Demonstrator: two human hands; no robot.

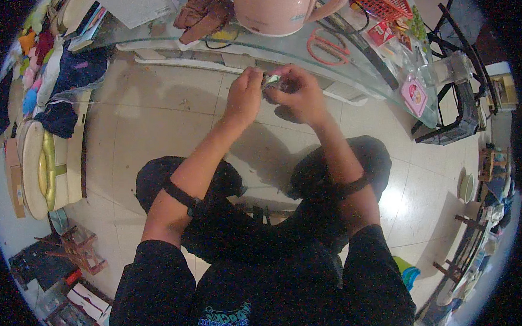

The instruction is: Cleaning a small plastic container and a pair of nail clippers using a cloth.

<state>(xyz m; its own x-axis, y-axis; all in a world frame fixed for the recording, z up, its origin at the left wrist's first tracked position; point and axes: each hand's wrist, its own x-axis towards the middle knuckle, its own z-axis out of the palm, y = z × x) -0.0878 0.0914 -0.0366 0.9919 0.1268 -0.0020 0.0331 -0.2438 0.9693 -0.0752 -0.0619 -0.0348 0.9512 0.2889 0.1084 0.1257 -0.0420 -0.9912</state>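
Both hands meet in front of me, above the floor and just short of the table's near edge. Between them is a small, pale green and greyish item [273, 79], mostly covered by fingers, so its kind is unclear. My left hand [245, 94] pinches its left side with the thumb laid along the top. From the right, my right hand [301, 94] has its fingers curled around the other side. Black straps circle both forearms.
Across the glass table [278, 50] stand a large pink mug-like vessel [275, 11], a crumpled brown cloth [206, 16], a red-orange looped item [328, 47], a red plastic basket [384, 2] and a pink case [414, 96]. A cushioned seat [32, 171] is at left.
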